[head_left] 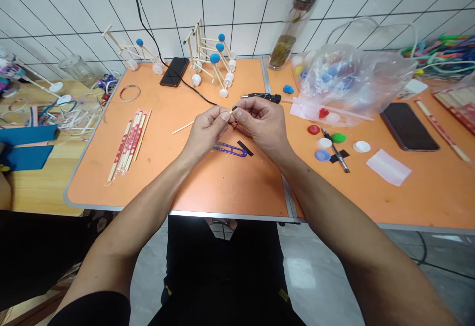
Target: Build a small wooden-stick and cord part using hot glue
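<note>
Both hands meet above the orange table (208, 187), near its middle. My left hand (206, 131) pinches a thin wooden stick (183, 127) that points left and down. My right hand (261, 124) has its fingers closed on the same stick's end, where a bit of black tape shows. Purple thread snips (231, 149) and a strip of black tape (245, 148) lie on the table just under the hands.
Wrapped chopsticks (129, 143) lie at left. Stick-and-cap models (213, 61) stand at the back beside a phone (174, 71) and cable. Right: a plastic bag (349, 81), loose bottle caps (323, 143), a bottle (299, 19), another phone (408, 127), a black tool (264, 97).
</note>
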Tool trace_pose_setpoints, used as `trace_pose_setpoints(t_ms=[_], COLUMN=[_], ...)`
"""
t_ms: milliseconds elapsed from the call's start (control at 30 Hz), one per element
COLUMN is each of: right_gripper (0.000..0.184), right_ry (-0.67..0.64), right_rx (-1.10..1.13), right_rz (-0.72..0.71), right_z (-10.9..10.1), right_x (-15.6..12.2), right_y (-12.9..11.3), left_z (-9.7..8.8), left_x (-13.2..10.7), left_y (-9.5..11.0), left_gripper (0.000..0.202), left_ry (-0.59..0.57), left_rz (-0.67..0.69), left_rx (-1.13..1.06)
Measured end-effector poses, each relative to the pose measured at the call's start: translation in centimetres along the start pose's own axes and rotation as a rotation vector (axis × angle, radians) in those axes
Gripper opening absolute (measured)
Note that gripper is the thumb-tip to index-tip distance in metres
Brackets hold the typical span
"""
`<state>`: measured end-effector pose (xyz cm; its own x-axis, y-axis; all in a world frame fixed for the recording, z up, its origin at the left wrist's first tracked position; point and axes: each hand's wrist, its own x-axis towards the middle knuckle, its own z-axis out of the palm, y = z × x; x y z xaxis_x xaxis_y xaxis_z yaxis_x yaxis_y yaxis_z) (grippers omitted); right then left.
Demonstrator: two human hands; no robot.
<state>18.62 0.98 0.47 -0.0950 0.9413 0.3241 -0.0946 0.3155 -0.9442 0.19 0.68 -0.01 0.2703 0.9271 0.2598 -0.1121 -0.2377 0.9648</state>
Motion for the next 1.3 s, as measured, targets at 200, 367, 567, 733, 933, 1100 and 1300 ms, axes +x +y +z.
trace_pose_setpoints(t_ms=[200,367,567,733,933,1100,1300], right_gripper=[0.064,0.065,0.065,0.064,0.064,0.062,0.06], right_ry=[0.012,0.017,0.002,0.004,0.011,0.01,0.022], right_rx=[-0.042,-0.008,-0.014,-0.014,-0.025,-0.036,-0.043], right_rz=[-0.013,-0.025,0.012,-0.022,-0.015,-0.025,-0.036], right_z=[-0.09,0.28,0.59,0.75,0.85,0.83,0.69], right_x=[0.12,0.09,-0.14,-0.26,-0.29,-0.25,-0.26], right_y=[0.23,0.35,0.19,0.07,0.04,0.09,0.19], left_z=[0.22,0.55,0.66,0.74,0.87,0.8,0.79], left_x=[-0.03,-0.28,-0.52,-0.33,-0.32,-0.3,-0.31], left_y=[-0.35,-0.34,-0.28,-0.47,-0.36,-0.41,-0.3], left_gripper=[0.057,0.044,0.039,0.044,0.046,0.046,0.047], left_ry=[0.044,0.163,0.182,0.169,0.169,0.162,0.143], left_rz=[0.001,0.09,0.096,0.105,0.088,0.081,0.103], left_rx=[0.007,0.107,0.14,0.069,0.058,0.062,0.07])
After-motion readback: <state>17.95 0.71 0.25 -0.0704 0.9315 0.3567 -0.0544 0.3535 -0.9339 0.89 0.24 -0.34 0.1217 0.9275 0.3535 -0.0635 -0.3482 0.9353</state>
